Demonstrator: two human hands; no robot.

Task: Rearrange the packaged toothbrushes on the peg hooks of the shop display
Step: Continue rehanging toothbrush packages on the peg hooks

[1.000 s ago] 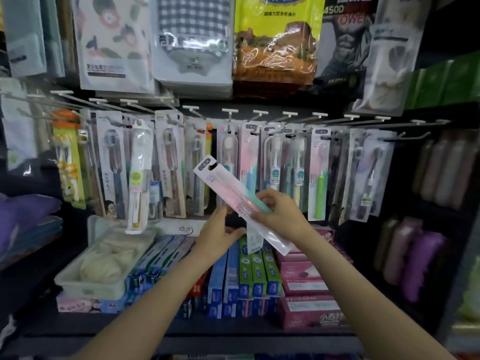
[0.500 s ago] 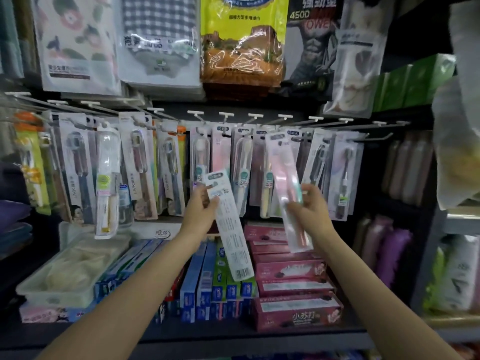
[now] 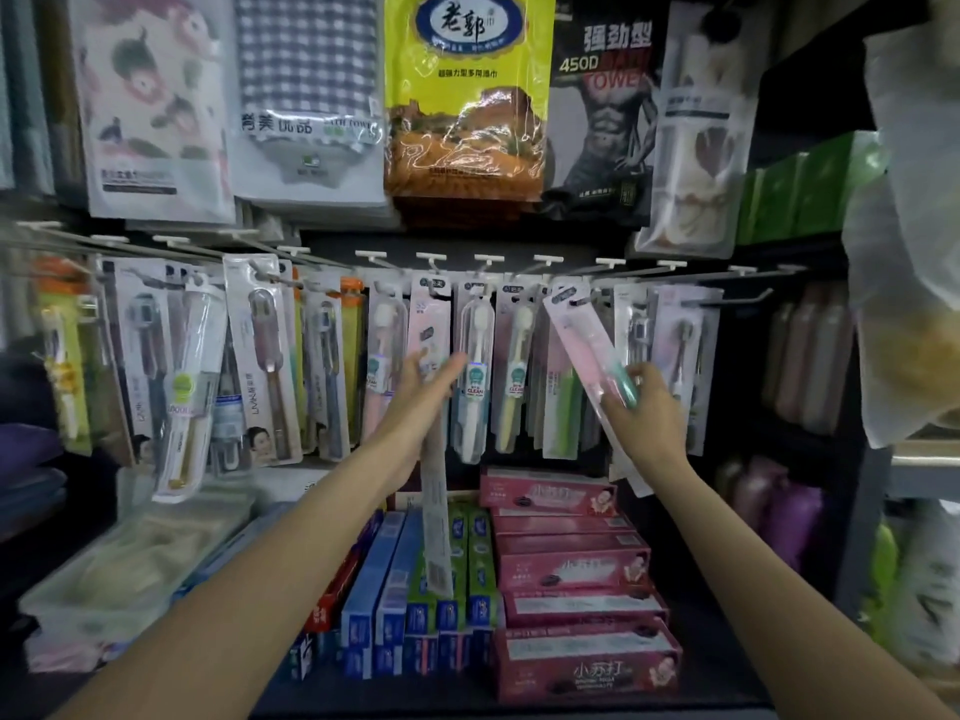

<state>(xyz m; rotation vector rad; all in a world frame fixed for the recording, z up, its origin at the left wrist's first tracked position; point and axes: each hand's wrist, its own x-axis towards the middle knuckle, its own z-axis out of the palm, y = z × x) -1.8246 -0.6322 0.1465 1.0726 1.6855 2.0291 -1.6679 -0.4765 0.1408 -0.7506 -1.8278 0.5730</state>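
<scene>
A row of white-tipped peg hooks [image 3: 489,260] carries several packaged toothbrushes [image 3: 474,376]. My right hand [image 3: 650,414] grips the lower part of a pink toothbrush pack [image 3: 577,346]. That pack is tilted, and its top end is up at a hook right of the middle. My left hand [image 3: 418,402] reaches toward the hanging packs in the middle with its fingers stretched forward. It holds a long white toothbrush pack [image 3: 435,517] by the top end, and the pack hangs straight down below the hand.
Boxed toothpaste, pink [image 3: 571,569] and blue-green [image 3: 415,589], fills the shelf under the hooks. A clear plastic tray [image 3: 104,579] stands at the lower left. Bagged towels [image 3: 467,96] hang above the hooks. Plastic bags [image 3: 909,252] hang close on the right.
My right hand has lifted the pink pack up and right until its top reaches a hook. My left hand has risen toward the middle packs, and the white pack now dangles below it.
</scene>
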